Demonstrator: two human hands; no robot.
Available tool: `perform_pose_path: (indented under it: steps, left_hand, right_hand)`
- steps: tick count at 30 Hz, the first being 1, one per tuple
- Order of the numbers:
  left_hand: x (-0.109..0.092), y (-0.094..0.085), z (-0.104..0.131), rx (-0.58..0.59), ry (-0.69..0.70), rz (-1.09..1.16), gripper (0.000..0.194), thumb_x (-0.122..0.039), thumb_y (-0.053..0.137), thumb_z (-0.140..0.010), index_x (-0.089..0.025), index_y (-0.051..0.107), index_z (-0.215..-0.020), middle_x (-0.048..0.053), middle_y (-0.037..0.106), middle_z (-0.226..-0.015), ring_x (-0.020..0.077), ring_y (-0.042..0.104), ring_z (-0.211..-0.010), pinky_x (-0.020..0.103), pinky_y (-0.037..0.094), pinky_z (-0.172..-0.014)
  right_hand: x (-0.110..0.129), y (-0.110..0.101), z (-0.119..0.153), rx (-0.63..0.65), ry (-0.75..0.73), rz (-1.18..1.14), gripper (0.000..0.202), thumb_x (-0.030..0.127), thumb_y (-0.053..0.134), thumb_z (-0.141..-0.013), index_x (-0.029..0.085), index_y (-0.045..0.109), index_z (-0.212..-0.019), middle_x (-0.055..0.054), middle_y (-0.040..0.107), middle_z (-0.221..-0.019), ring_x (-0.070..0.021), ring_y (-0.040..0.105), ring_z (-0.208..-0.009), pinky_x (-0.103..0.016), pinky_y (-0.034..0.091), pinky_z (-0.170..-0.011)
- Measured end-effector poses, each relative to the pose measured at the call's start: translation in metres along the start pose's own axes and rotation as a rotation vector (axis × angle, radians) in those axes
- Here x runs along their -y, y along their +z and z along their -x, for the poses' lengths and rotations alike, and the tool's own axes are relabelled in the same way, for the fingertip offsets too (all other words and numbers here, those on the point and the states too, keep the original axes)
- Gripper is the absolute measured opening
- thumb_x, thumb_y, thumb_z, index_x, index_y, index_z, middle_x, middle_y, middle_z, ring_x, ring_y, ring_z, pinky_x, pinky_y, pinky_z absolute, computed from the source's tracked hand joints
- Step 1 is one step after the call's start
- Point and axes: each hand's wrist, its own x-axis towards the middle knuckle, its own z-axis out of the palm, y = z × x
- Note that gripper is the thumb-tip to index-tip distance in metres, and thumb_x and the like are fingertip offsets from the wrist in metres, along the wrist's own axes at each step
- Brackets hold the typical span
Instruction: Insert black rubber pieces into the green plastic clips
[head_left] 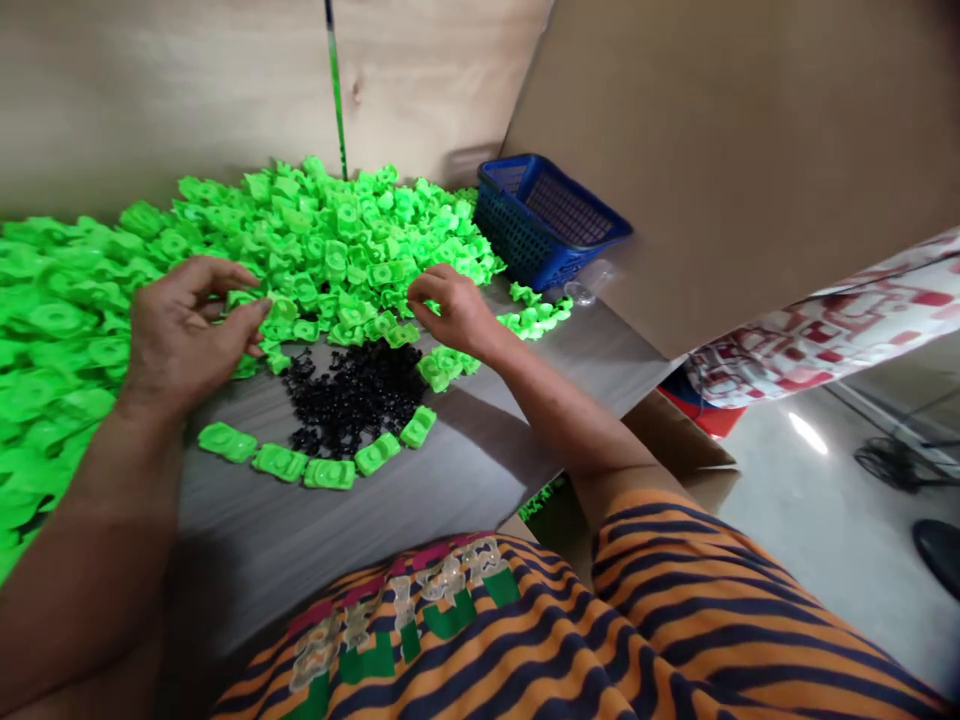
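My left hand (184, 335) is raised over the left side of the green heap, thumb and fingers curled around a green plastic piece (243, 298) that looks like a toy car body. My right hand (451, 308) hovers at the heap's front right edge, with fingers bent in a pinch; what they hold is hidden. Between and below the hands lies a pile of small black plastic parts (356, 390). Several green car-shaped pieces (330, 473) form a curved row in front of it. More green pieces (444, 368) are bunched below my right wrist.
A large heap of green pieces (330, 240) covers the back and left of the grey table (465, 460). At the back right stands a blue plastic basket (551, 225) beside a cardboard panel (735, 150). An open cardboard box (675, 440) sits below the table's right edge.
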Motion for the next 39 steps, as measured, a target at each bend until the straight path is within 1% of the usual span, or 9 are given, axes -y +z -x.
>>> perform_pose_path:
  steps: [3,6,10,14,18,25,32,36,39]
  left_hand:
    - [-0.006,0.001,-0.003,-0.082,-0.048,0.274,0.030,-0.027,0.076,-0.065,-0.015,0.081,-0.092,-0.005,0.063,-0.062,0.0121,0.059,-0.043,0.025,0.050,-0.040]
    - [-0.006,0.001,-0.008,-0.141,-0.191,0.527,0.020,-0.019,0.079,-0.066,-0.012,0.080,-0.085,-0.003,0.066,-0.063,0.0136,0.064,-0.044,0.024,0.053,-0.038]
    - [-0.002,0.000,-0.014,-0.184,-0.333,0.722,0.014,-0.009,0.077,-0.075,-0.011,0.076,-0.089,0.001,0.072,-0.078,0.0175,0.073,-0.055,0.027,0.061,-0.047]
    - [0.002,0.001,-0.014,-0.182,-0.381,0.785,0.008,-0.009,0.068,-0.088,-0.011,0.074,-0.091,0.005,0.077,-0.088,0.0197,0.076,-0.062,0.033,0.065,-0.056]
    - [0.004,0.008,-0.013,-0.184,-0.425,0.785,0.012,-0.009,0.063,-0.091,-0.010,0.074,-0.087,0.008,0.076,-0.086,0.0209,0.076,-0.064,0.036,0.066,-0.061]
    - [0.021,0.015,-0.013,-0.124,-0.477,0.782,0.013,-0.011,0.067,-0.080,-0.013,0.074,-0.092,0.006,0.076,-0.091,0.0182,0.077,-0.071,0.034,0.068,-0.074]
    - [0.030,0.021,-0.012,-0.032,-0.549,0.789,0.033,-0.016,0.062,-0.073,-0.014,0.069,-0.105,0.006,0.072,-0.086,0.0232,0.079,-0.082,0.033,0.067,-0.071]
    - [0.030,0.025,-0.009,-0.003,-0.537,0.801,0.038,-0.016,0.063,-0.068,-0.012,0.069,-0.106,0.007,0.071,-0.087,0.0260,0.079,-0.084,0.045,0.069,-0.079]
    - [0.034,0.025,-0.009,0.006,-0.496,0.826,0.039,-0.017,0.065,-0.069,-0.014,0.069,-0.107,0.008,0.071,-0.090,0.0275,0.079,-0.092,0.051,0.068,-0.089]
  right_hand:
    - [0.023,0.007,-0.026,0.209,0.054,0.127,0.025,0.008,0.049,-0.094,0.014,0.073,-0.095,-0.012,0.069,-0.093,-0.0232,0.057,-0.093,-0.034,0.038,-0.083]
    - [0.041,0.009,-0.050,0.366,0.086,0.211,0.031,0.003,0.048,-0.093,0.012,0.077,-0.098,-0.014,0.074,-0.096,-0.0229,0.059,-0.089,-0.033,0.038,-0.080]
    - [0.070,0.012,-0.068,0.483,-0.031,0.163,0.033,0.004,0.050,-0.094,0.012,0.081,-0.102,-0.013,0.078,-0.101,-0.0215,0.064,-0.090,-0.031,0.040,-0.079]
    - [0.091,0.027,-0.067,0.597,-0.122,0.169,0.032,0.006,0.053,-0.096,0.011,0.080,-0.112,-0.016,0.080,-0.113,-0.0255,0.070,-0.103,-0.031,0.044,-0.080]
    - [0.098,0.047,-0.065,0.574,-0.109,0.234,0.037,0.010,0.048,-0.102,0.011,0.076,-0.127,-0.020,0.079,-0.122,-0.0297,0.073,-0.114,-0.033,0.049,-0.084]
    - [0.103,0.068,-0.072,0.615,-0.120,0.283,0.040,0.017,0.046,-0.106,0.017,0.073,-0.136,-0.020,0.081,-0.113,-0.0321,0.076,-0.119,-0.034,0.053,-0.086]
    - [0.104,0.082,-0.073,0.603,-0.088,0.270,0.035,0.014,0.049,-0.105,0.015,0.080,-0.121,-0.021,0.082,-0.109,-0.0300,0.077,-0.115,-0.034,0.055,-0.090]
    - [0.103,0.079,-0.074,0.579,-0.062,0.248,0.029,0.013,0.056,-0.101,0.014,0.081,-0.116,-0.021,0.082,-0.104,-0.0289,0.078,-0.109,-0.032,0.053,-0.086]
    - [0.095,0.060,-0.073,0.527,-0.037,0.225,0.027,0.014,0.059,-0.099,0.015,0.080,-0.115,-0.019,0.082,-0.104,-0.0277,0.077,-0.103,-0.030,0.049,-0.079]
